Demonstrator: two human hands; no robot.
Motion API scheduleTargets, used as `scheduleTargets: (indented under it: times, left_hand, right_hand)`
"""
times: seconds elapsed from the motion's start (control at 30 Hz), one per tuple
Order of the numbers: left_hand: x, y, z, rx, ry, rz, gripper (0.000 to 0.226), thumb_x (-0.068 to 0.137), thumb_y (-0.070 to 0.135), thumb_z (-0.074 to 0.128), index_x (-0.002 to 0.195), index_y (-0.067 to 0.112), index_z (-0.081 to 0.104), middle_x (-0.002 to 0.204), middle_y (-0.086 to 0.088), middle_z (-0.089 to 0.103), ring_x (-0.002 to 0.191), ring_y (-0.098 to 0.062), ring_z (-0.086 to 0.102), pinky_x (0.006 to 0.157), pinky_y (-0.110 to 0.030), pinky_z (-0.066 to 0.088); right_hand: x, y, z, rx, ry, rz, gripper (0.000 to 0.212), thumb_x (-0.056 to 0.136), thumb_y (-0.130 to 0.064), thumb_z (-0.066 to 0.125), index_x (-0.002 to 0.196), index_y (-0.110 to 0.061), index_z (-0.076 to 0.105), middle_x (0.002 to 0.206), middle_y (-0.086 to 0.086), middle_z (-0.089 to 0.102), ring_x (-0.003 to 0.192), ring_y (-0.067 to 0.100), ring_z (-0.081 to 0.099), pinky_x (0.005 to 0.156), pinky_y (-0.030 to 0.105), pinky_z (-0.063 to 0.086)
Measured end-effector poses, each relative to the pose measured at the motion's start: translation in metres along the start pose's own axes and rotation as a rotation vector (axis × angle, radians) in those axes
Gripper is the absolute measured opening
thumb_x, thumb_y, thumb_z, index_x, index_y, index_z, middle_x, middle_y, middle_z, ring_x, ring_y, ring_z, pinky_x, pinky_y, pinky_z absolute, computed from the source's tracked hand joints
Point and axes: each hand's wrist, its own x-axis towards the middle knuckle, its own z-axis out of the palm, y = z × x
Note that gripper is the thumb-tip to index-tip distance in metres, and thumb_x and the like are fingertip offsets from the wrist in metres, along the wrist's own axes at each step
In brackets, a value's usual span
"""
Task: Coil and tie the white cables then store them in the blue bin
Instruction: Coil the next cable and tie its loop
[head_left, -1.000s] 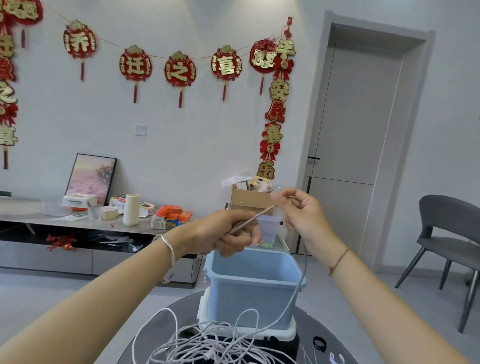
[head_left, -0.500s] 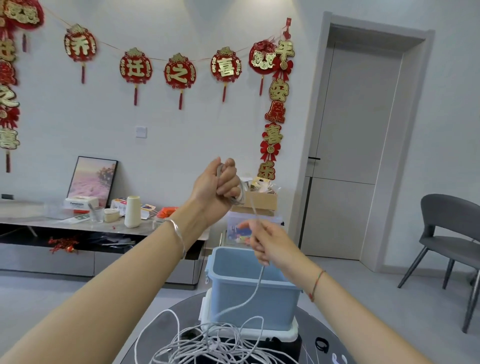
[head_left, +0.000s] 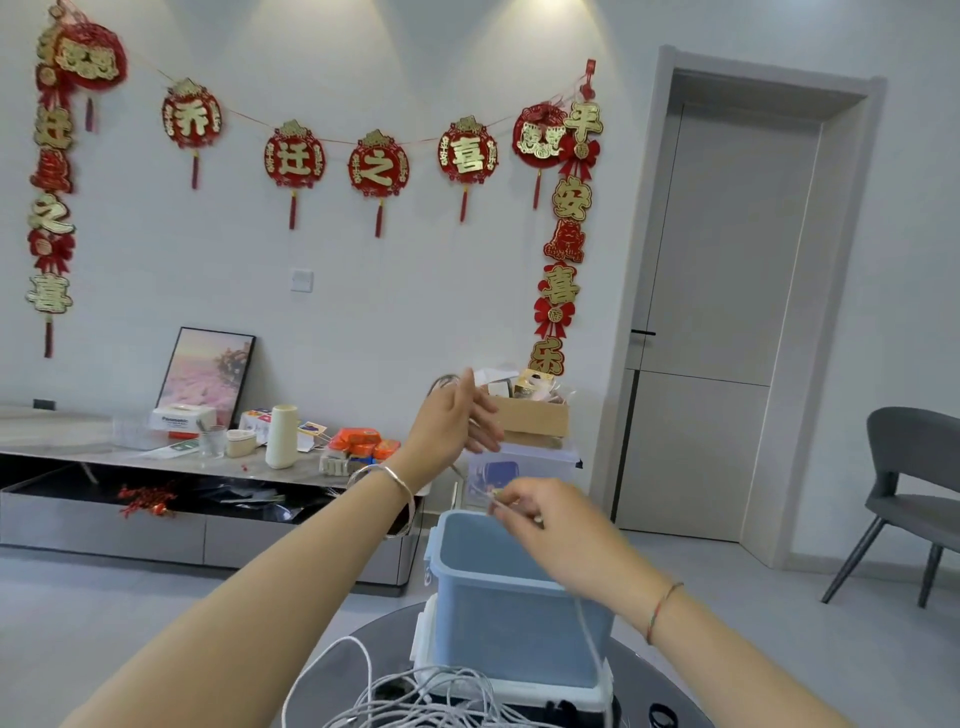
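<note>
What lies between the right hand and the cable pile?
The bin; a strand hangs from the right hand past it to the pile (head view).

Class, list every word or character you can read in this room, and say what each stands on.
"乔", "迁", "之", "喜": one each on four round red paper medallions along the wall.
"平", "安", "喜", "乐": right red-and-gold hanging banner, beside the grey door.
"迁", "之", "喜": left red-and-gold hanging banner.
"Panasonic": white cardboard box on the low grey cabinet.
Too small to read: print on the orange packets.
</note>
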Motion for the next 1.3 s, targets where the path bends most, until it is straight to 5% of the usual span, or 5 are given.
scheduleTargets:
  times: [0.33,0.53,0.77,1.07,1.3]
  left_hand:
    - [-0.034,-0.005,0.003,0.443,-0.502,-0.101,0.059,0.104,0.041,0.017,0.075,0.010,0.058,0.038,0.004,0.043,0.035,-0.012,0.038,0.044,-0.019,0.039]
    - [-0.042,0.011,-0.001,-0.065,-0.836,-0.380,0.059,0.100,0.045,0.019,0.068,0.010,0.053,0.036,0.008,0.023,0.032,-0.005,0.016,0.036,-0.014,0.019]
    - [-0.040,0.015,-0.004,-0.821,-1.113,-0.436,0.039,0.099,0.037,0.038,0.075,0.011,0.055,0.043,0.005,0.027,0.034,-0.009,0.024,0.037,-0.018,0.022]
    - [-0.023,0.016,0.006,-1.330,-0.729,-0.312,0.048,0.101,0.031,0.031,0.071,0.003,0.057,0.040,-0.001,0.029,0.033,-0.015,0.029,0.039,-0.024,0.027]
    - [-0.003,0.020,0.013,-0.903,-0.035,-0.133,0.050,0.105,0.038,0.017,0.086,0.013,0.056,0.037,0.007,0.031,0.030,-0.006,0.028,0.034,-0.017,0.029]
  right_hand:
    - [0.008,0.006,-0.039,0.320,0.231,-0.066,0.024,0.075,-0.023,0.078,0.076,-0.011,0.058,0.059,0.007,0.058,0.048,0.005,0.043,0.050,0.015,0.041]
    - [0.012,0.017,-0.046,0.677,0.218,-0.036,0.018,0.078,-0.004,0.071,0.073,-0.008,0.054,0.046,-0.012,0.049,0.037,-0.001,0.038,0.039,0.009,0.033]
    - [0.014,0.022,-0.035,0.869,0.199,0.023,0.014,0.088,-0.019,0.059,0.100,-0.013,0.064,0.054,-0.005,0.055,0.038,0.006,0.038,0.038,0.015,0.032]
    - [0.017,0.013,-0.003,0.667,0.229,0.080,0.029,0.103,-0.021,0.034,0.094,-0.013,0.061,0.052,-0.003,0.053,0.032,0.008,0.036,0.036,0.018,0.029]
    - [0.006,0.001,0.022,0.560,-0.036,0.128,0.022,0.103,-0.017,0.032,0.104,-0.012,0.053,0.056,0.003,0.052,0.031,0.009,0.040,0.036,0.017,0.033]
